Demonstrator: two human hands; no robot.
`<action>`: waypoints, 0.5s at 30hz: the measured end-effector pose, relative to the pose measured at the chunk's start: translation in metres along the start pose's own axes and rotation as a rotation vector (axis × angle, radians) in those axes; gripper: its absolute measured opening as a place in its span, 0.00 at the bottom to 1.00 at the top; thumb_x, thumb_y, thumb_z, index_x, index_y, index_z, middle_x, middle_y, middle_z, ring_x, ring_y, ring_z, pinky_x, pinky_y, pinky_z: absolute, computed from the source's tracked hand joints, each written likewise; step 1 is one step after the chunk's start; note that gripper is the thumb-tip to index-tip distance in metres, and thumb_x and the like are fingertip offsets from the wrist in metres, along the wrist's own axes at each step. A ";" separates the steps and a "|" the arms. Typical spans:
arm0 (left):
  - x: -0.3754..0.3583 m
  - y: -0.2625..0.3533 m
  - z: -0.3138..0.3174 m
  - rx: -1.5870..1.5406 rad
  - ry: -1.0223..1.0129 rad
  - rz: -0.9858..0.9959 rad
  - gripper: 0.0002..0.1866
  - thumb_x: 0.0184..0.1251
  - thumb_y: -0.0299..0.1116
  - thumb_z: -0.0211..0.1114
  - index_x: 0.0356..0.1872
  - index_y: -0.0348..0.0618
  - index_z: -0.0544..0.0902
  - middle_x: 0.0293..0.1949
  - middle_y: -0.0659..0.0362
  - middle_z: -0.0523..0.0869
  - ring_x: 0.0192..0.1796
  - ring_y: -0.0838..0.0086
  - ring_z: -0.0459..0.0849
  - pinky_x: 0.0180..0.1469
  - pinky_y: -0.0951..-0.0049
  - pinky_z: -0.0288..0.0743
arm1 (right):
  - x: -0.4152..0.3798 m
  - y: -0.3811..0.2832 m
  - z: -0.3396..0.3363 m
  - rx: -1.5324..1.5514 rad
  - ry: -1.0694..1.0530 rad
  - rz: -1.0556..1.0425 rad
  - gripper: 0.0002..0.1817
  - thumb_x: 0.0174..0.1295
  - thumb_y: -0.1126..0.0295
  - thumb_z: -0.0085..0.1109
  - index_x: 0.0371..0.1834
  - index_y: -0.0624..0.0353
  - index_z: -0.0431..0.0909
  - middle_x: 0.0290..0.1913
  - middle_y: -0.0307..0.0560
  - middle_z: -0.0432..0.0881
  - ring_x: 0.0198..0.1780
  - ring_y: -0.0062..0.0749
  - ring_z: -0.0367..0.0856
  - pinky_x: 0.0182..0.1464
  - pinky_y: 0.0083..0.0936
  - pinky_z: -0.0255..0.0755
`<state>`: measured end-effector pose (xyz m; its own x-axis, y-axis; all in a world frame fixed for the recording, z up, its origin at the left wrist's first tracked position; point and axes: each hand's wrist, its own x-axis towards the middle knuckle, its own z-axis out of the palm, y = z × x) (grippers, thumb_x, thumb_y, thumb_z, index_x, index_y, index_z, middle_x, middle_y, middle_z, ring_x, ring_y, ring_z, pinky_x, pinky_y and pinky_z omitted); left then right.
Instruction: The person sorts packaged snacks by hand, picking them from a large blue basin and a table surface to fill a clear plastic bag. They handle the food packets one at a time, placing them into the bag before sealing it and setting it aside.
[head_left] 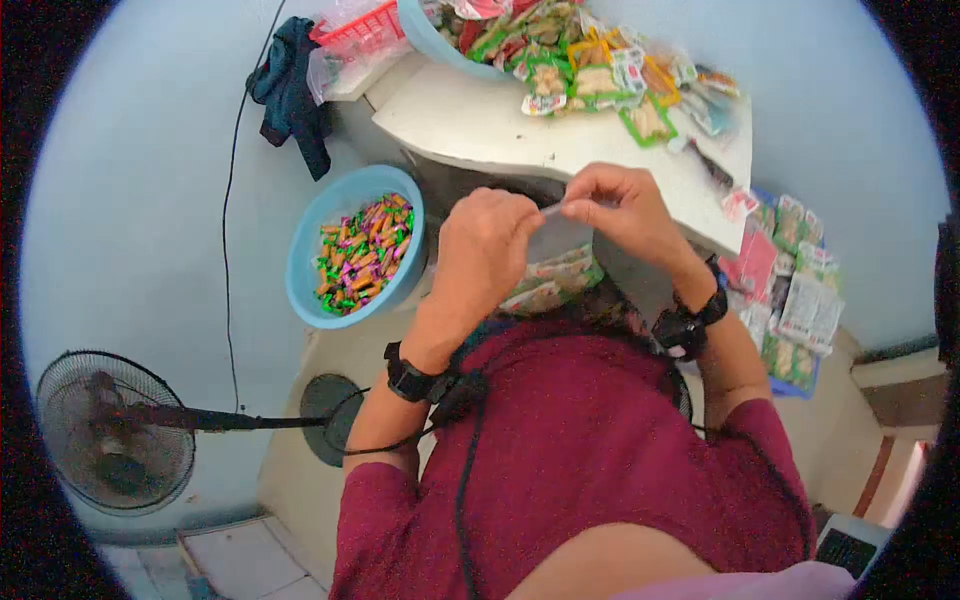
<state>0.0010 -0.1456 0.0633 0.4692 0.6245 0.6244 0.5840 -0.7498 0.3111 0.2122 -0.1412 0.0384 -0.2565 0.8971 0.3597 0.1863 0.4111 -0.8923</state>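
the left hand is pinching one side of the top edge of a clear plastic bag, with the thumb and the fingers close together. the right hand is pinching the other side of this edge between thumb and forefinger. the bag is between the two hands and hangs down below the fingers. some packets with green parts show at its lower part, but i cannot tell if all of them are inside.

to the left of the left hand there is a blue basin, which holds many small wrapped pieces in orange, green and pink. beyond both hands is a white desk. on it, ahead of the right hand, lies a pile of food packets, and beside the pile stands a second basin, also blue, with more packets in it. to the right of the right hand, lower than the desk, more flat packets lie on something blue. a black device is on the left wrist, and another dark device is on the right wrist.
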 end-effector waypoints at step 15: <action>-0.003 0.008 -0.004 0.005 -0.006 0.017 0.03 0.56 0.27 0.64 0.29 0.39 0.82 0.29 0.53 0.83 0.35 0.56 0.81 0.40 0.58 0.74 | -0.001 -0.007 0.004 0.156 -0.001 0.090 0.02 0.59 0.76 0.65 0.32 0.63 0.81 0.31 0.35 0.82 0.33 0.13 0.76 0.37 0.14 0.70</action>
<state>0.0014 -0.1539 0.0668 0.4827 0.6129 0.6255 0.5790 -0.7592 0.2971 0.2070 -0.1451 0.0429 -0.2465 0.9288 0.2766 0.0588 0.2992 -0.9524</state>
